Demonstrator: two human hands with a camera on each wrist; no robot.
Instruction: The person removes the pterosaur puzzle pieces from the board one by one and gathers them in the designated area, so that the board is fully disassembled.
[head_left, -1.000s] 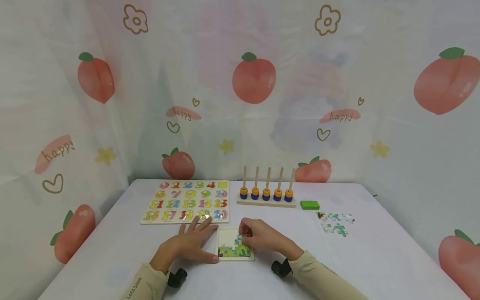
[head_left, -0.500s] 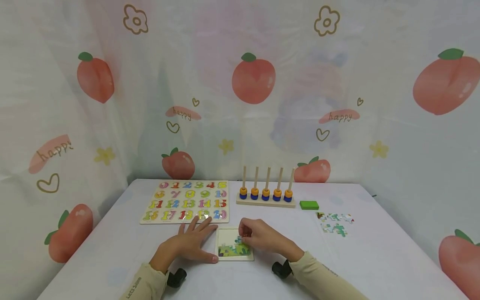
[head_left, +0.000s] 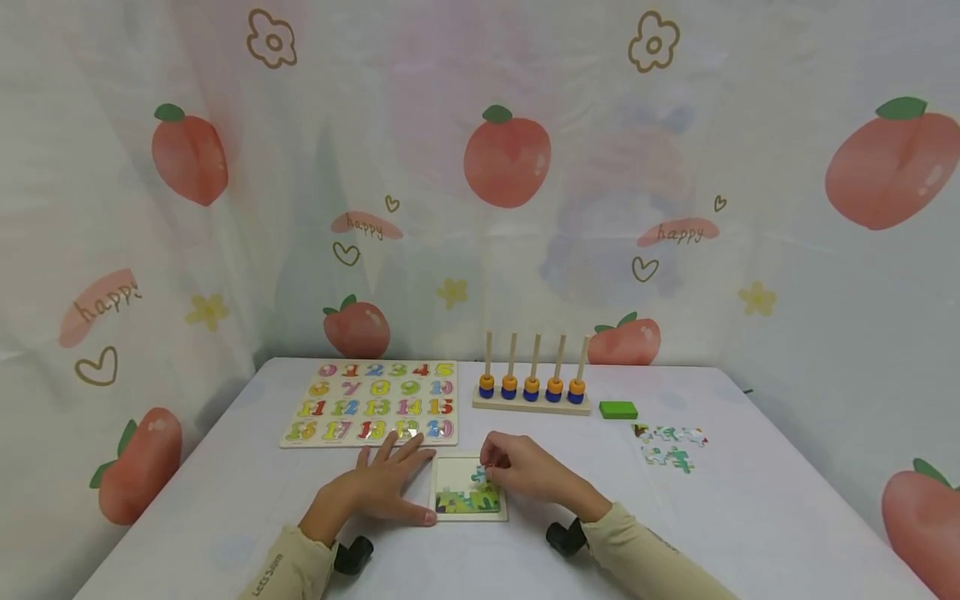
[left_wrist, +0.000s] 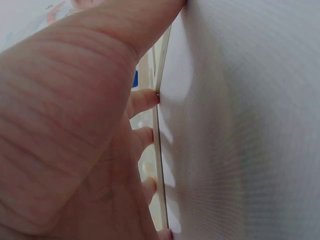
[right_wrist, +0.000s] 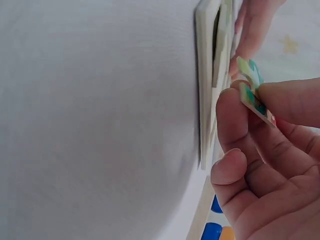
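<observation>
Over tray (head_left: 453,472) | right fingers (right_wrist: 232,114) pinch thin green-teal jigsaw piece (right_wrist: 253,101) | left fingers (head_left: 408,449) spread

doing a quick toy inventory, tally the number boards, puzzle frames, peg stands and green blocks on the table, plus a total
number board: 1
puzzle frame: 1
peg stand: 1
green block: 1
total: 4

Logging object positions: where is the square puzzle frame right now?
In the head view, the square puzzle frame lies on the table below centre, between the left hand and right hand, which holds a puzzle piece over the frame's right side.
</observation>
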